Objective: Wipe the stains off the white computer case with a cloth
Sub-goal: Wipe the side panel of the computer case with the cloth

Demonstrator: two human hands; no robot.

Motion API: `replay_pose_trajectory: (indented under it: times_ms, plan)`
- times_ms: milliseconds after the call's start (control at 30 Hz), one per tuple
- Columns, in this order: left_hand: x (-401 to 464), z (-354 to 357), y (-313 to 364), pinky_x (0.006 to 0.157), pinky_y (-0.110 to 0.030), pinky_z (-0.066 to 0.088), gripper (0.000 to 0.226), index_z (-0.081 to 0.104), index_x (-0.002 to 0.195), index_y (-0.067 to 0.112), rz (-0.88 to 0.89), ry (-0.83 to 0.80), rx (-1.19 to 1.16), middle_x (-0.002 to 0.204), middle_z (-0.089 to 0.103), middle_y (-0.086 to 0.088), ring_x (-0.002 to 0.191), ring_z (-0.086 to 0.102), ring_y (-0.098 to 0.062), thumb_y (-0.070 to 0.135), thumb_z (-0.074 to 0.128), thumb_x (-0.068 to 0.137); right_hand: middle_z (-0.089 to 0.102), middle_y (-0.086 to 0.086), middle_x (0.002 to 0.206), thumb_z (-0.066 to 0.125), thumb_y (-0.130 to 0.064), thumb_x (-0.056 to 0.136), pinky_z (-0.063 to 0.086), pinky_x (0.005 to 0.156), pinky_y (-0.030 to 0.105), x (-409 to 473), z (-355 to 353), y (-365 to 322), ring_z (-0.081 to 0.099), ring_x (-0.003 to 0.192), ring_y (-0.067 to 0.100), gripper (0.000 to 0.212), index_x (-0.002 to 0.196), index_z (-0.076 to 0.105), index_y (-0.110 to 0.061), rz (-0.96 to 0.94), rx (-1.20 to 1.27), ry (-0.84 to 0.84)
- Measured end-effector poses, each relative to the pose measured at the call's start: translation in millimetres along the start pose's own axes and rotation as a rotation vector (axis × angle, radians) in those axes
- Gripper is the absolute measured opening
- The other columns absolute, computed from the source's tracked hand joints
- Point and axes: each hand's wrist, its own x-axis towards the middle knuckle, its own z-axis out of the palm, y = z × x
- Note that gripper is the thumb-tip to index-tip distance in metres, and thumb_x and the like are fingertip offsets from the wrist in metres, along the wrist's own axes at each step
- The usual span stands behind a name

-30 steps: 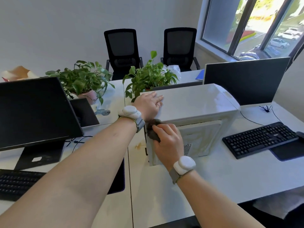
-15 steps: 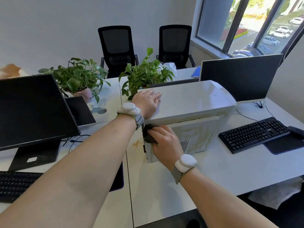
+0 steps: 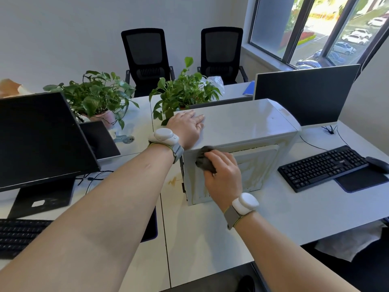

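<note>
Dark cloth (image 3: pixel 204 160) bunched in right hand (image 3: pixel 224 175) against white computer case (image 3: pixel 248 125), left hand (image 3: pixel 186 128) flat atop it.

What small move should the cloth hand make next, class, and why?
Probably sweep the dark cloth rightward across the case's side panel: the right hand presses it near the upper left corner, yellowish streaks remain further right, and the left hand steadies the top.

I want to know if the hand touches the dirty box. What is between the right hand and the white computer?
In the head view, a dark cloth sits between the right hand and the white computer case, pressed against its stained side.
</note>
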Motion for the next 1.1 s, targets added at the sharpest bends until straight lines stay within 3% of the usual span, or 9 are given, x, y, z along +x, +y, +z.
replay_pose_trajectory:
  times_ms: [100, 200, 367, 533, 700, 833, 900, 1000, 1100]
  plan:
    - [-2, 0, 0, 0.124, -0.037, 0.017, 0.048, 0.039, 0.155, 0.038, 0.001, -0.008, 0.005, 0.165, 0.031, 0.001, 0.149, 0.027, -0.027, 0.042, 0.031, 0.108, 0.075, -0.003, 0.11, 0.077, -0.001, 0.08, 0.051, 0.088, 0.026, -4, -2, 0, 0.059, 0.101, 0.021, 0.032, 0.11, 0.076, -0.011, -0.058, -0.005, -0.124]
    - [-1, 0, 0, 0.124, -0.037, 0.016, 0.048, 0.039, 0.155, 0.038, -0.007, -0.01, 0.007, 0.166, 0.03, 0.001, 0.149, 0.027, -0.026, 0.042, 0.031, 0.108, 0.072, 0.002, 0.116, 0.078, -0.004, 0.082, 0.043, 0.099, 0.017, -3, -7, 5, 0.057, 0.108, 0.019, 0.034, 0.116, 0.074, -0.009, 0.118, 0.08, 0.015]
    - [6, 6, -2, 0.124, -0.039, 0.017, 0.049, 0.04, 0.155, 0.036, 0.004, -0.02, 0.016, 0.165, 0.032, -0.002, 0.15, 0.027, -0.027, 0.041, 0.03, 0.107, 0.075, -0.001, 0.111, 0.08, -0.007, 0.081, 0.054, 0.093, 0.036, -5, -6, 7, 0.061, 0.107, 0.023, 0.032, 0.112, 0.076, -0.011, 0.167, 0.027, -0.071]
    - [12, 9, -3, 0.124, -0.044, 0.018, 0.062, 0.04, 0.155, 0.03, 0.026, -0.076, 0.026, 0.164, 0.032, -0.011, 0.151, 0.027, -0.032, 0.043, 0.019, 0.099, 0.072, 0.001, 0.116, 0.08, -0.013, 0.084, 0.039, 0.099, 0.013, 2, -17, 8, 0.058, 0.11, 0.018, 0.034, 0.118, 0.073, -0.01, 0.31, 0.118, 0.066]
    - [13, 8, -2, 0.125, -0.043, 0.016, 0.051, 0.037, 0.157, 0.028, 0.013, -0.078, 0.034, 0.165, 0.029, -0.013, 0.153, 0.023, -0.032, 0.032, 0.029, 0.107, 0.072, -0.001, 0.106, 0.079, -0.017, 0.085, 0.049, 0.093, 0.031, 1, -16, 0, 0.06, 0.105, 0.021, 0.033, 0.118, 0.074, -0.016, 0.3, 0.126, -0.185]
    - [8, 1, 11, 0.119, -0.048, 0.024, 0.048, 0.046, 0.149, 0.024, -0.009, -0.065, 0.062, 0.156, 0.039, -0.017, 0.146, 0.032, -0.036, 0.026, 0.03, 0.103, 0.07, -0.003, 0.111, 0.076, -0.025, 0.089, 0.051, 0.095, 0.032, 4, -24, 9, 0.061, 0.109, 0.019, 0.034, 0.122, 0.07, -0.019, 0.532, 0.204, 0.06]
    - [3, -3, 21, 0.116, -0.05, 0.026, 0.043, 0.052, 0.137, 0.02, -0.055, -0.068, 0.089, 0.152, 0.043, -0.018, 0.141, 0.035, -0.036, 0.025, 0.032, 0.1, 0.069, -0.003, 0.111, 0.075, -0.026, 0.09, 0.05, 0.096, 0.03, 3, -21, 9, 0.061, 0.109, 0.019, 0.039, 0.127, 0.068, -0.02, 0.555, 0.165, -0.008]
    - [-1, -1, 40, 0.113, -0.054, 0.026, 0.048, 0.055, 0.128, 0.017, -0.152, -0.064, 0.108, 0.146, 0.047, -0.016, 0.138, 0.037, -0.035, 0.038, 0.03, 0.094, 0.068, -0.004, 0.109, 0.077, -0.027, 0.088, 0.049, 0.097, 0.025, 0, -25, 10, 0.062, 0.104, 0.014, 0.043, 0.13, 0.068, -0.025, 0.521, 0.188, -0.187]
    - [-3, 3, 50, 0.114, -0.054, 0.024, 0.055, 0.053, 0.131, 0.016, -0.211, -0.003, 0.137, 0.146, 0.047, -0.015, 0.138, 0.037, -0.033, 0.053, 0.033, 0.097, 0.073, -0.007, 0.105, 0.078, -0.03, 0.086, 0.057, 0.093, 0.036, 6, -37, 17, 0.066, 0.099, 0.01, 0.033, 0.119, 0.074, -0.03, 0.589, 0.31, -0.03]
